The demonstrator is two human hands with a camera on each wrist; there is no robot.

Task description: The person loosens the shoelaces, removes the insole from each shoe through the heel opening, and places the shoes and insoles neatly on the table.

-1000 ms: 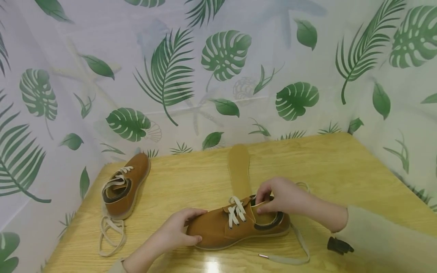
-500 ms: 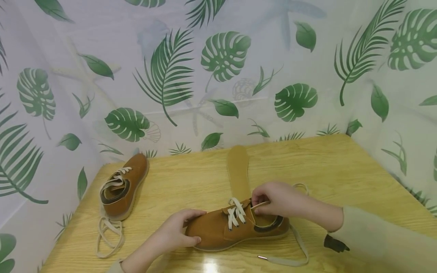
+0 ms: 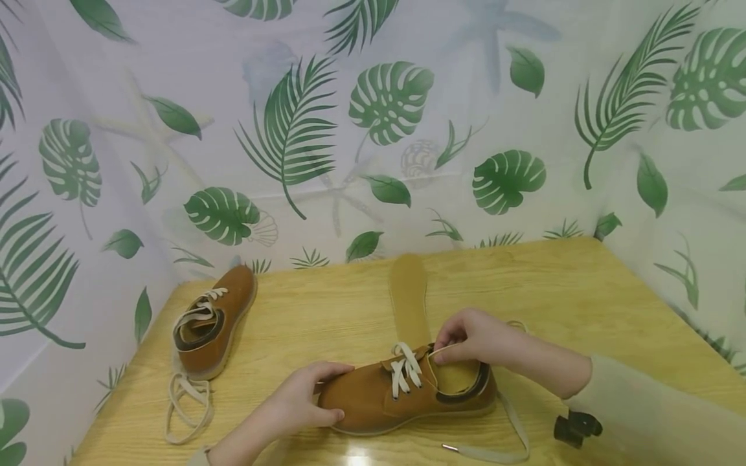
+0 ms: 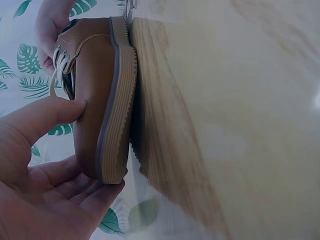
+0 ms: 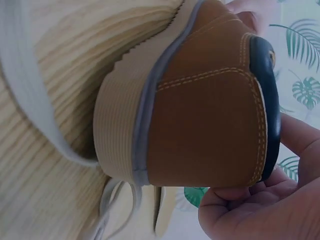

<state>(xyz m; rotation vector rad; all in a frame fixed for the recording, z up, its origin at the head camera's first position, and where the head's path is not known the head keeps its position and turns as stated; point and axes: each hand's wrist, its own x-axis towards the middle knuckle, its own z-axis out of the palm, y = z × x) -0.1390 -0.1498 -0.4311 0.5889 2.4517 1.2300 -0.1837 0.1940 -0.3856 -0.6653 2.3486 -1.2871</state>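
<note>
A brown lace-up shoe [image 3: 373,398] lies sideways on the table, toe to the left, sole down. My left hand [image 3: 297,401] grips its toe, the thumb on the near side; in the left wrist view the thumb presses the upper and the fingers wrap the toe tip. My right hand [image 3: 486,346] pinches the edge at the far side of the shoe's opening, close to the tongue; what its fingertips hold is partly hidden. White laces [image 3: 405,369] cross the front. In the right wrist view the heel [image 5: 205,125] faces the camera, with the right hand [image 5: 270,200] beside the dark collar.
A tan insole [image 3: 408,294] lies behind the shoe. The second brown shoe [image 3: 218,323] stands at the left edge, its loose lace [image 3: 189,408] coiled in front. A loose lace end [image 3: 486,453] trails near the table's front. Leaf-print cloth [image 3: 373,129] hangs behind.
My right fingers have shifted from inside the opening to its upper edge near the tongue, so more of the tan interior shows. My left hand keeps its grip on the toe.
</note>
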